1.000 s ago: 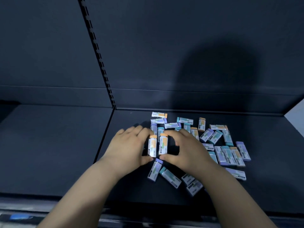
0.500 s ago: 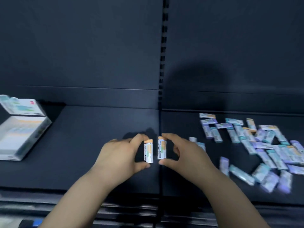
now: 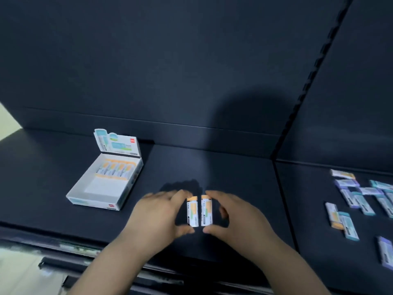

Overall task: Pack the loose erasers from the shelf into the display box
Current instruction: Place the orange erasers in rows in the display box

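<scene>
My left hand (image 3: 156,216) pinches an orange-capped eraser (image 3: 192,211) by its ends, between forefinger and thumb. My right hand (image 3: 238,218) pinches a second orange eraser (image 3: 206,210) the same way. Both erasers stand upright side by side, a narrow gap between them, above the dark shelf (image 3: 212,167). The white display box (image 3: 106,182) lies open to the left with its lid flap raised; a row of orange erasers fills its far end. Several loose erasers (image 3: 361,196) in teal, purple and orange are scattered at the right.
A vertical slotted upright (image 3: 306,86) divides the dark back panel, and a seam below it splits the shelf into two sections. The shelf's front edge (image 3: 85,248) runs along the bottom left, with a pale floor below it.
The view has swung left: the loose pile has slid to the right edge and the display box has come into full view. Both hands have carried their erasers leftwards off the pile.
</scene>
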Motion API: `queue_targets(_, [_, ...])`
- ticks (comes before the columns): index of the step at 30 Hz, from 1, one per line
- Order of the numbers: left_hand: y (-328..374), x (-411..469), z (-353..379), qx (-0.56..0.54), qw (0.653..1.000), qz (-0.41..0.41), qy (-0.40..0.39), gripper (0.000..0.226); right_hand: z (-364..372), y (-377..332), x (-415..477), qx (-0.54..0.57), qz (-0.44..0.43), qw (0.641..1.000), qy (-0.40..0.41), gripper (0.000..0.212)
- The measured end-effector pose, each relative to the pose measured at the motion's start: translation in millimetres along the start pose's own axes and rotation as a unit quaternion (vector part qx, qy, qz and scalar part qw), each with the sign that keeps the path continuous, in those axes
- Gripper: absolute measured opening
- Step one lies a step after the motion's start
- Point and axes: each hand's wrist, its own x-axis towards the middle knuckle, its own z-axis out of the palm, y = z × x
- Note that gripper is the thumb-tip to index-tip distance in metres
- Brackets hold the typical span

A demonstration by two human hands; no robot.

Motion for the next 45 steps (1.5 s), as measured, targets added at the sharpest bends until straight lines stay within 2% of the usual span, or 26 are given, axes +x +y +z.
queue_targets(10, [-73, -13, -12, 0.004, 0.999, -0.03, 0.021, 0.075, 26, -48, 39, 0.045, 0.001, 0.999, -0.008, 0.069])
queue_targets(17, [-168, -26, -31, 0.019, 0.999, -0.01, 0.038, 0.072, 59, -112, 92, 0.04, 0.031, 0.997, 0.053, 0.072])
queue_targets(25, [-257, -21, -43, 0.018, 0.999, -0.02, -0.033, 0.066, 95, -163, 137, -0.005, 0.072, 0.994, 0.077, 0.07])
queue_targets(32, [-265, -5, -33, 0.037, 0.991, 0.031, -0.122, 0.054, 106, -174, 138, -0.008, 0.139, 0.986, 0.087, 0.068])
queue_targets(36, [-263, 1, -29, 0.044, 0.987, 0.031, -0.154, 0.048, 107, -175, 142, -0.038, 0.153, 0.985, 0.069, 0.069])
queue_targets(42, [-259, 5, -27, 0.026, 0.98, 0.013, -0.197, 0.065, 104, -171, 151, -0.091, 0.154, 0.984, 0.023, 0.069])
queue_targets(45, [-258, 5, -27, 0.013, 0.98, -0.001, -0.197, 0.063, 97, -168, 156, -0.113, 0.154, 0.982, 0.005, 0.067])
